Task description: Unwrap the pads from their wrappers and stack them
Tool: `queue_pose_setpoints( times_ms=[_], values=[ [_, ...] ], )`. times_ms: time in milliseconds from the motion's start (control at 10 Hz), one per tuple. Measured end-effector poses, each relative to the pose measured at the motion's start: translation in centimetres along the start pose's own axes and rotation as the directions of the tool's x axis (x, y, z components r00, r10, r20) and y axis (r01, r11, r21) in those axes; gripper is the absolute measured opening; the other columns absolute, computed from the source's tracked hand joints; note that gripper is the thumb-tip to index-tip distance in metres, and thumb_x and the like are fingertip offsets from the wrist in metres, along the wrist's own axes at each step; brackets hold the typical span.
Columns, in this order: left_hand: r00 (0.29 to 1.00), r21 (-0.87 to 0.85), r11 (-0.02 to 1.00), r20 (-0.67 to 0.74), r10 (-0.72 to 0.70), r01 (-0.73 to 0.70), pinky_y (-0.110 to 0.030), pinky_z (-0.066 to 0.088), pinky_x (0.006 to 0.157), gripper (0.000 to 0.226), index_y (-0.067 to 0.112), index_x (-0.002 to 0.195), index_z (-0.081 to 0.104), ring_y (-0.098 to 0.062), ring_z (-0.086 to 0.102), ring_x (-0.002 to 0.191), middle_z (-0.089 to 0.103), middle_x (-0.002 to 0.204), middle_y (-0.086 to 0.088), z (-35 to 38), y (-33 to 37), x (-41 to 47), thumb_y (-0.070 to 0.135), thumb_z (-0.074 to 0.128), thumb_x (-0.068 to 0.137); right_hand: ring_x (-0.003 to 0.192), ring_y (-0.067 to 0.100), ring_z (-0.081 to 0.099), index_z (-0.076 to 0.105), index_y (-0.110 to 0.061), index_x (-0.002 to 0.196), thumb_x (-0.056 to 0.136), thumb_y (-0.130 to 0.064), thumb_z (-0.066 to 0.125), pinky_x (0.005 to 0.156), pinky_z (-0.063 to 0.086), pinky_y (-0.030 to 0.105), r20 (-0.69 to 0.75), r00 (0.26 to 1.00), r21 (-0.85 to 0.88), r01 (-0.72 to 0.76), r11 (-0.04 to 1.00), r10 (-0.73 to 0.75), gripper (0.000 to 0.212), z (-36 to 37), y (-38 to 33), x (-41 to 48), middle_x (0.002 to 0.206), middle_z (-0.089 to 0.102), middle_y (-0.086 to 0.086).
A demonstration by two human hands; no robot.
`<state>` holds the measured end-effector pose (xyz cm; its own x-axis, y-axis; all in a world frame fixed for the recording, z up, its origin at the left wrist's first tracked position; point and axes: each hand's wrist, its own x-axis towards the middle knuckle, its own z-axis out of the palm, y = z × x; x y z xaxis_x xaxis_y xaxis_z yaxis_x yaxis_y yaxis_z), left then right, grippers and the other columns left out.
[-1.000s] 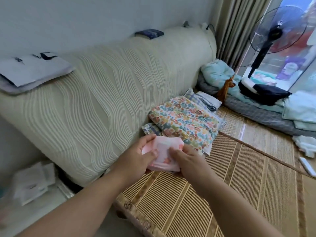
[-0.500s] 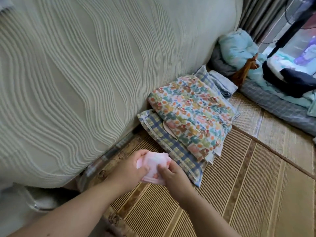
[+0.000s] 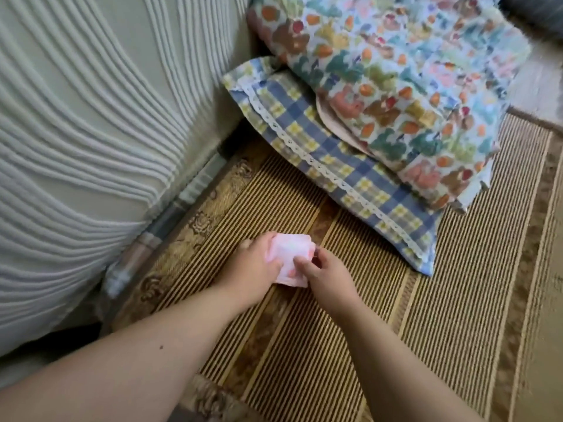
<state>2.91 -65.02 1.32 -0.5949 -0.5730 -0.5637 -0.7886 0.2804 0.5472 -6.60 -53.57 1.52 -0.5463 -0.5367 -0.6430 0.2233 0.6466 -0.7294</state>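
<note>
Home, floral pillow [image 3: 396, 95], woven floor mat [image 3: 441, 293]

Floral pillow [image 3: 396, 80] ran off my top edge, blurred. Wrapped pad [image 3: 291, 260] half hidden under both hands; I couldn't read wrapper print.

Both hands [image 3: 292, 269] have lowered the pink wrapped pad [image 3: 291, 258], seemingly onto the mat [image 3: 441, 315].

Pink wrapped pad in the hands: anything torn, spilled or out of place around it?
Nothing stands out. The pink wrapped pad looks intact and still closed, held between the left hand and right hand over the woven mat. No stack of pads is in view. The floral pillow lies askew on the checked one.
</note>
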Motion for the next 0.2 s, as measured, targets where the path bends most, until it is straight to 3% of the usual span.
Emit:
queue_pose_setpoints(
  times_ms=[100, 200],
  values=[
    [1.000, 0.082, 0.997, 0.019, -0.013, 0.012, -0.033, 0.043, 0.094, 0.060, 0.030, 0.147, 0.026, -0.031, 0.054, 0.110, 0.037, 0.138, -0.013, 0.2, 0.1, 0.3, 0.033, 0.049, 0.092, 0.083, 0.010, 0.070, 0.058, -0.022, 0.122, 0.092, -0.033, 0.056, 0.077, 0.057, 0.031, -0.010, 1.000, -0.070, -0.007, 0.998, 0.006, 0.032, 0.3, 0.3, 0.2, 0.098, 0.072, -0.003],
    [1.000, 0.092, 0.995, -0.008, -0.030, 0.030, -0.034, 0.045, 0.092, 0.066, 0.034, 0.148, 0.022, -0.027, 0.052, 0.111, 0.028, 0.142, -0.009, -1.1, 1.1, -1.2, 0.037, 0.052, 0.089, 0.102, 0.012, 0.065, 0.050, -0.022, 0.132, 0.091, -0.037, 0.056, 0.089, 0.054, 0.034, -0.042, 0.999, -0.192, 0.011, 0.981, -0.020, 0.044, -0.3, -1.2, -1.4, 0.121, 0.066, -0.002]
  ],
)
